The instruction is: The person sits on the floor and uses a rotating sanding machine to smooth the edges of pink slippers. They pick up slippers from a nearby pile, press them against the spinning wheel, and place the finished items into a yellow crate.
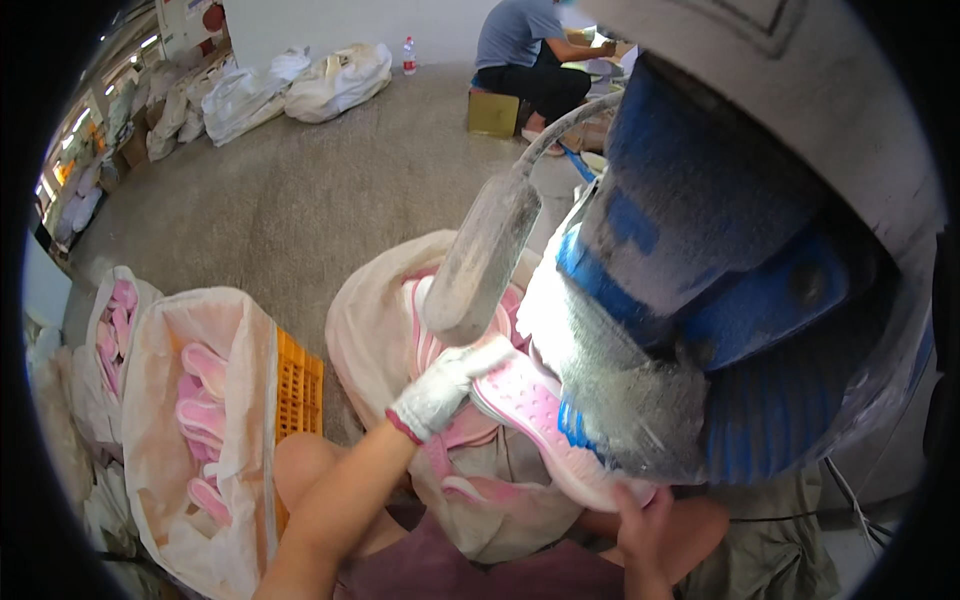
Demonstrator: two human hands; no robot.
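Observation:
A pink shoe sole [535, 415] with a pale rim and rows of dimples slants across my lap, right beside a dust-covered blue machine [690, 230]. Its far end is gripped by my left hand [440, 390], which wears a white glove with a dark red cuff. At the near end, the bare fingers of my right hand [642, 515] close on the sole. The machine's underside hides part of the sole's right edge. Behind it, an off-white sack [375, 310] holds more pink soles.
A dusty lamp [485, 255] on a bent arm hangs just above my left hand. To the left stand an orange crate [300, 385] and a lined sack [250, 440] of pink soles. Farther off, a person [525, 50] sits on a box; white sacks [335, 85] line the wall.

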